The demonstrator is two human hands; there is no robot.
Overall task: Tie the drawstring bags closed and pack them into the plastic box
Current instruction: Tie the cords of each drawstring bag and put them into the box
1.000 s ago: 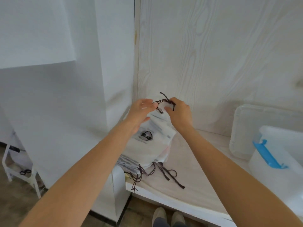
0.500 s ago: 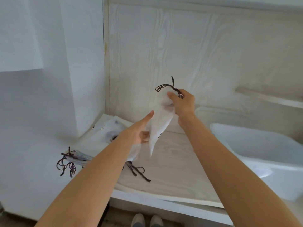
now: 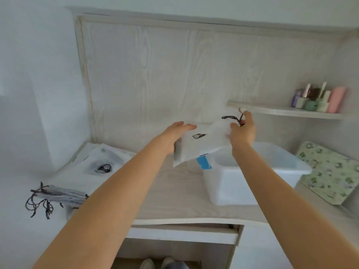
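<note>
Head view: right hand (image 3: 242,131) pinches the tied bag (image 3: 202,144) by its cord, left hand (image 3: 174,138) grips its bottom, just left of the box (image 3: 272,169). Packing step; next, lower it in.

This looks like a room in a home, a bedroom or dressing corner. A pale wood-grain panel (image 3: 174,74) backs a matching built-in desk (image 3: 174,193) set between plain white walls. A small wall shelf (image 3: 281,111) carries pastel toiletry bottles and tubes (image 3: 320,99). A floral-print cushion (image 3: 334,171) lies at the right end, and a person's slippered feet (image 3: 157,264) show on the floor below.
</note>
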